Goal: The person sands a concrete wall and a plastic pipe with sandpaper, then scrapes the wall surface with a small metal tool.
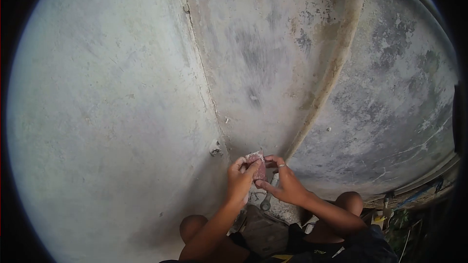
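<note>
A small reddish-brown piece of sandpaper (260, 171), dusted white along its top edge, is between my two hands in front of the wall corner. My left hand (239, 181) pinches it from the left, thumb across its face. On the other side my right hand (288, 185), with a ring on one finger, grips its right edge, fingertips near the top and thumb near the bottom. Part of the sandpaper is hidden behind the fingers.
A pale wall (112, 92) rises on the left, meeting a scuffed, patchy wall section (253, 68) at a cracked corner. A pipe (336, 68) runs down the wall. Below my hands are a grey pipe fitting (265, 203) and a dark bag-like item (264, 234). Tools and plants lie at right.
</note>
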`<act>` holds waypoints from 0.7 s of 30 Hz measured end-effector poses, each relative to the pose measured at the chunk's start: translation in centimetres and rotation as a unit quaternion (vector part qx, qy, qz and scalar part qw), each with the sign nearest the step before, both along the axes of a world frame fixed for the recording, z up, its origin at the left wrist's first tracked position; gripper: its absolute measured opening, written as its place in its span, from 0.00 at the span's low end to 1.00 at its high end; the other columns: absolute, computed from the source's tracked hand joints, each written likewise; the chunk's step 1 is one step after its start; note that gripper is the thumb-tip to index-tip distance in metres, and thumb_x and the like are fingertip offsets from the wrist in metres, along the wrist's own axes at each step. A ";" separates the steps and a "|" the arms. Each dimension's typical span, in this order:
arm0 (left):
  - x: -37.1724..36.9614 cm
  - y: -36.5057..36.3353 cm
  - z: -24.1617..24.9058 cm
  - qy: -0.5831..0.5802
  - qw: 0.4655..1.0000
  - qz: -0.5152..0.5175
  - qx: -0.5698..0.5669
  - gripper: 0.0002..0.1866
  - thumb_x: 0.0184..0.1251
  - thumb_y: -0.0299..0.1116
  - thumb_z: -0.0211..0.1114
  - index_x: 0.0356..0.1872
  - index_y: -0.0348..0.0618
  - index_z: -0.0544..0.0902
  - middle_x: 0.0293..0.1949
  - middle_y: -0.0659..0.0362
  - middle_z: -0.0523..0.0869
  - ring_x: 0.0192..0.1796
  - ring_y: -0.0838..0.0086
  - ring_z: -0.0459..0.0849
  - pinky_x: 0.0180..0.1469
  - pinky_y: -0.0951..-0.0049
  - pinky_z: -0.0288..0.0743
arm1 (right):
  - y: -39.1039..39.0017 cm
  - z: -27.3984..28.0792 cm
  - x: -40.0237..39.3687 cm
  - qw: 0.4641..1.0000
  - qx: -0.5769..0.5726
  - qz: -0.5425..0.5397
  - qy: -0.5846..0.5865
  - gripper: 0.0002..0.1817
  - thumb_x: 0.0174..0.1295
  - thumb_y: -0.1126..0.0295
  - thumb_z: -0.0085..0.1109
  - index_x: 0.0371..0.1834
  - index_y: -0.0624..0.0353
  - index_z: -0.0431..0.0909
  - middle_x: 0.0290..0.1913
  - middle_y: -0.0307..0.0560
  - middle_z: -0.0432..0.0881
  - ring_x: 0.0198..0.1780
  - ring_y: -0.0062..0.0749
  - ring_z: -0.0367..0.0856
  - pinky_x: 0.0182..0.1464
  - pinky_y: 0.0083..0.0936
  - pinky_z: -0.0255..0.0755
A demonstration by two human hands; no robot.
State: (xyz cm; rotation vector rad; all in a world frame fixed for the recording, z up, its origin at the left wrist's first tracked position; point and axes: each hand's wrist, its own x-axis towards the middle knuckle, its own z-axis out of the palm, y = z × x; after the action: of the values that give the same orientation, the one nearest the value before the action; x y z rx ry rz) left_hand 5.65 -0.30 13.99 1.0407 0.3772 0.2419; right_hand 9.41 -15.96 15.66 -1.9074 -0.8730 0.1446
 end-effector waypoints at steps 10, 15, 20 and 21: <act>1.1 2.4 0.8 -0.028 0.985 0.057 0.162 0.15 0.65 0.28 0.74 0.47 0.32 0.82 0.37 0.58 0.86 0.38 0.76 0.83 0.44 0.76 0.80 | 3.0 -0.5 1.7 0.934 0.178 0.029 0.307 0.25 0.65 0.80 0.61 0.64 0.61 0.65 0.51 0.48 0.80 0.47 0.28 0.83 0.52 0.27 0.77; 1.1 2.6 0.1 -0.004 0.980 0.095 0.177 0.13 0.66 0.29 0.73 0.43 0.32 0.81 0.36 0.57 0.86 0.34 0.78 0.83 0.41 0.75 0.78 | 5.2 1.0 0.9 0.981 -0.001 -0.082 -0.175 0.21 0.60 0.76 0.67 0.56 0.60 0.73 0.44 0.48 0.80 0.42 0.39 0.84 0.45 0.29 0.79; 1.4 2.6 1.2 -0.002 0.972 0.147 0.183 0.13 0.71 0.36 0.68 0.38 0.35 0.80 0.35 0.57 0.85 0.38 0.77 0.82 0.41 0.71 0.76 | 6.3 -0.1 1.9 0.952 -0.045 -0.113 -0.282 0.17 0.58 0.76 0.69 0.50 0.61 0.76 0.45 0.52 0.79 0.41 0.48 0.83 0.40 0.37 0.79; 1.3 2.6 1.8 -0.014 0.976 0.167 0.137 0.12 0.72 0.37 0.66 0.38 0.37 0.79 0.34 0.58 0.84 0.36 0.77 0.82 0.40 0.73 0.75 | 6.6 0.1 2.2 0.944 -0.023 -0.135 -0.302 0.16 0.58 0.76 0.69 0.49 0.61 0.77 0.45 0.53 0.79 0.41 0.48 0.83 0.39 0.36 0.78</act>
State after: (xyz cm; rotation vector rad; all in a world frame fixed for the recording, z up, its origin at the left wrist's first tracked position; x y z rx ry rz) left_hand 6.98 2.32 15.81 1.2402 0.5032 0.6221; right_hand 11.61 -9.39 15.75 -2.1277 -0.9912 -0.6213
